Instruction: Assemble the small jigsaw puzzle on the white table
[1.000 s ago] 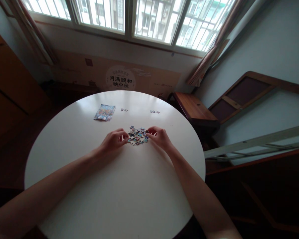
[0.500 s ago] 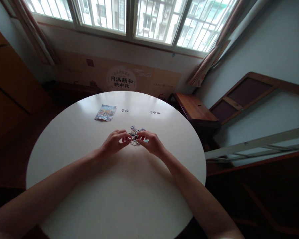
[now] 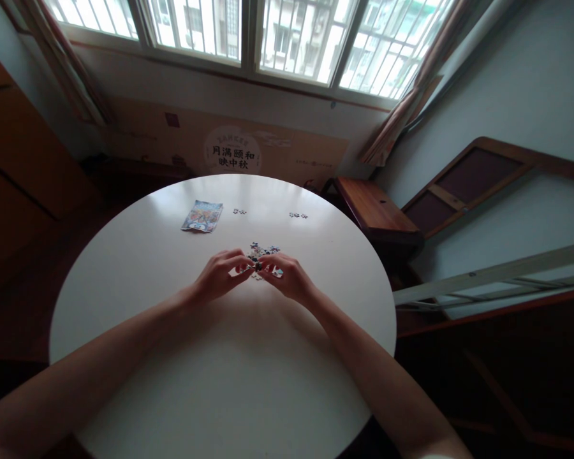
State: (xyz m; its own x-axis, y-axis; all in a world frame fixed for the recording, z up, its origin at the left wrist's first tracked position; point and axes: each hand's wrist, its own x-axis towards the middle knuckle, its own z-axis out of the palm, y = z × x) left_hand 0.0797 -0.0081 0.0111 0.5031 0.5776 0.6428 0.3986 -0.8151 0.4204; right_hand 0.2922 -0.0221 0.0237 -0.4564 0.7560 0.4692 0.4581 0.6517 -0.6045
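At the middle of the round white table (image 3: 210, 376), my left hand (image 3: 224, 271) and my right hand (image 3: 287, 274) meet tip to tip. Between their fingertips is a small dark jigsaw puzzle piece (image 3: 257, 266), pinched from both sides; whether it is one piece or two joined is too small to tell. Just behind and beneath the hands lies a loose heap of jigsaw puzzle pieces (image 3: 268, 250), partly covered by my fingers. The fingers of both hands are curled, thumbs against the forefingers.
A colourful printed sheet or packet (image 3: 202, 217) lies at the far left of the table. Two small groups of pieces, a left group (image 3: 240, 211) and a right group (image 3: 298, 215), sit near the far edge. A wooden bench (image 3: 377, 207) stands beyond the table at right.
My right hand has shifted slightly left, so its fingertips now come together with those of my left hand at the dark piece. The left hand has hardly moved.
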